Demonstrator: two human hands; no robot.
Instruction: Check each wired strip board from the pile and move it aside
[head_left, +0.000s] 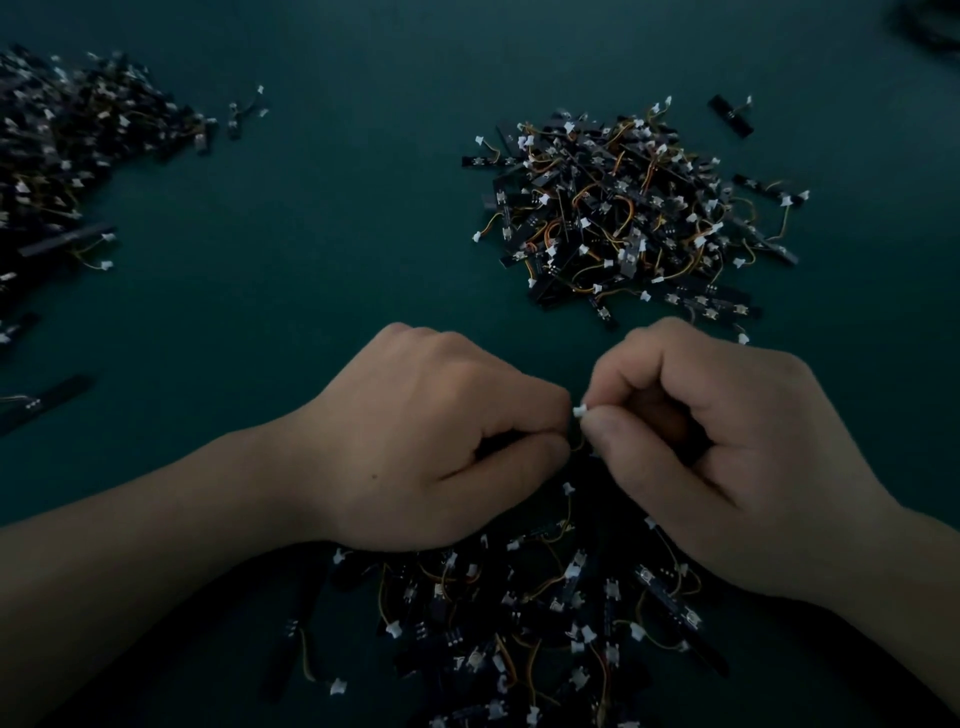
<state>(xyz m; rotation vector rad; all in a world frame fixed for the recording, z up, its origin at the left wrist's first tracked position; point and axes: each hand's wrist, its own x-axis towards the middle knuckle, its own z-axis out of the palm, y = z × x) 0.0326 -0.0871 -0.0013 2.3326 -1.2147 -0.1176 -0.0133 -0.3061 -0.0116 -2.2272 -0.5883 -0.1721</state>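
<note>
Both hands meet above the near pile: right hand pinching a white connector, left hand pinching its wire. Tugging could snag neighbouring boards

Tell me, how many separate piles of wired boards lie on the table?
3: one pile under the hands, one beyond the right hand, one at the left edge, partly cut off.

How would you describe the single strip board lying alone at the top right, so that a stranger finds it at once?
Start at the bright heap of boards right of centre on the green table. Look past its upper right edge: one black strip board lies there alone, slanted, with a white connector at its upper end. Unlike its neighbours, it touches no other board.
</note>
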